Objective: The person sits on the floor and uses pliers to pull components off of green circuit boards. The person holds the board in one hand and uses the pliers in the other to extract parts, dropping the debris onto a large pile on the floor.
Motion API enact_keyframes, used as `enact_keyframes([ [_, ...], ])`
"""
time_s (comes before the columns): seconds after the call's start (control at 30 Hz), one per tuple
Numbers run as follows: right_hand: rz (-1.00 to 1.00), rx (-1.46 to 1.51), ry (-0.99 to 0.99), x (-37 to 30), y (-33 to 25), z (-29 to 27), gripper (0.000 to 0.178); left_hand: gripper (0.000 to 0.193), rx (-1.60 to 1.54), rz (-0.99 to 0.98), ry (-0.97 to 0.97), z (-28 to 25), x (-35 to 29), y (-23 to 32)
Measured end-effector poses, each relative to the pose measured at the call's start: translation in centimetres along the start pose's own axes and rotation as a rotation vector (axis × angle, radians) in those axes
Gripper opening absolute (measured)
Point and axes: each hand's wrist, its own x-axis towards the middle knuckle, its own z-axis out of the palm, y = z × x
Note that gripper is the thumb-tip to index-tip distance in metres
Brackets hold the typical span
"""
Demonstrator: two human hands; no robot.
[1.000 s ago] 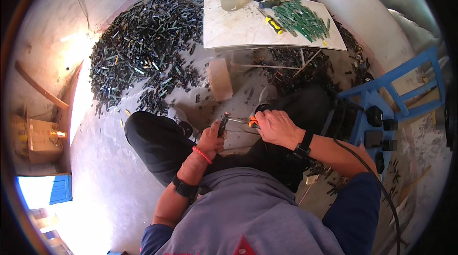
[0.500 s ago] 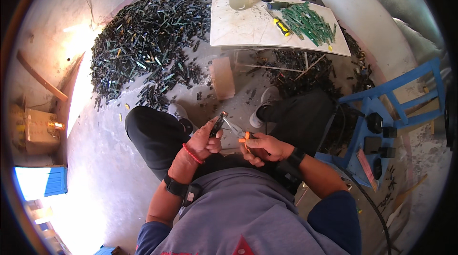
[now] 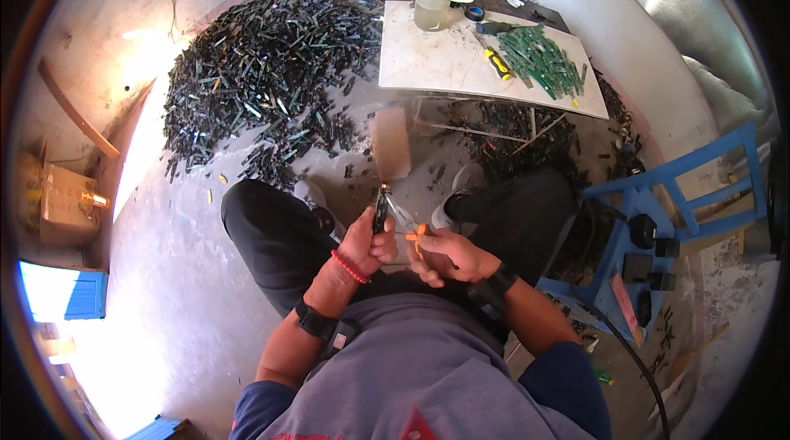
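My left hand is closed around a narrow dark strip-shaped part, held upright between my knees. A small coppery bit shows at the part's upper end. My right hand grips a pair of orange-handled pliers. Their metal jaws slant up and left to the top of the dark part, close to it or touching; which of the two is too small to tell.
A large heap of dark strip-shaped parts covers the floor ahead. On a white-topped table are green circuit board strips, a yellow-black screwdriver and a plastic cup. A blue chair holding black items stands right.
The dark part has turned more upright and the pliers' jaws have moved with it. Both hands keep their grip. The whole view has shifted slightly.
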Motion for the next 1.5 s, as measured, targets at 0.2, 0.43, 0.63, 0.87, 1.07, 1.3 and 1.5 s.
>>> enact_keyframes([
  [0.2, 0.061, -0.051, 0.182, -1.4, -0.3, 0.6, 0.033, 0.05, 0.021, -0.038, 0.093, 1.0, -0.4, 0.0],
  [0.43, 0.018, -0.089, 0.323, -0.6, 0.6, 2.2, 0.032, 0.043, 0.307, 0.061, 0.23, 1.1, -0.3, -0.7],
  [0.63, -0.065, -0.591, 0.526, -0.5, 1.3, 2.2, 0.033, 0.044, 0.441, 0.102, 0.255, 1.0, -0.2, -1.6],
  [0.87, 0.098, -0.558, 0.439, -2.5, -0.6, 1.7, 0.029, 0.045, 0.087, -0.056, 0.153, 0.7, -1.2, -1.2],
  [1.07, 0.046, -0.504, 0.362, -3.2, -0.8, 1.7, 0.031, 0.046, 0.001, -0.039, 0.053, -0.3, -1.1, -0.9],
  [1.3, 0.142, -0.516, 0.253, -2.6, -0.7, 3.0, 0.039, 0.045, 0.026, -0.004, 0.082, -0.3, -1.1, -1.0],
  [1.5, 0.156, -0.448, 0.231, -1.8, -0.6, 3.2, 0.043, 0.044, 0.127, 0.012, 0.13, -0.1, -1.0, -1.3],
])
